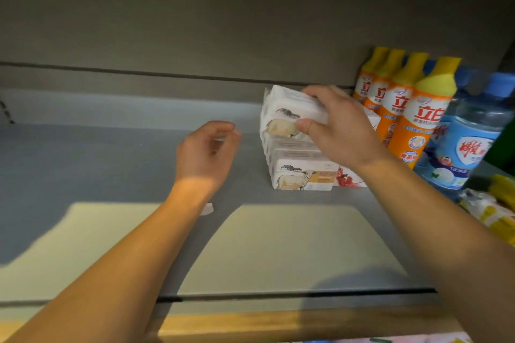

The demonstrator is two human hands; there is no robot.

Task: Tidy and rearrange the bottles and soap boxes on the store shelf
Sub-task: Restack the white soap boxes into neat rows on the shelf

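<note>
The right hand [338, 125] pinches the top soap box [291, 114], tilted, on the row of soap boxes [301, 167] right of frame centre, its long axis crosswise. The left hand [207, 152], loosely curled and empty, hangs just left of it.

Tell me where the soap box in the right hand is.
In the head view, right of centre: the white goat-print cardboard soap box sits in the right hand, atop the row of matching soap boxes, left of the orange yellow-capped bottles.
</note>
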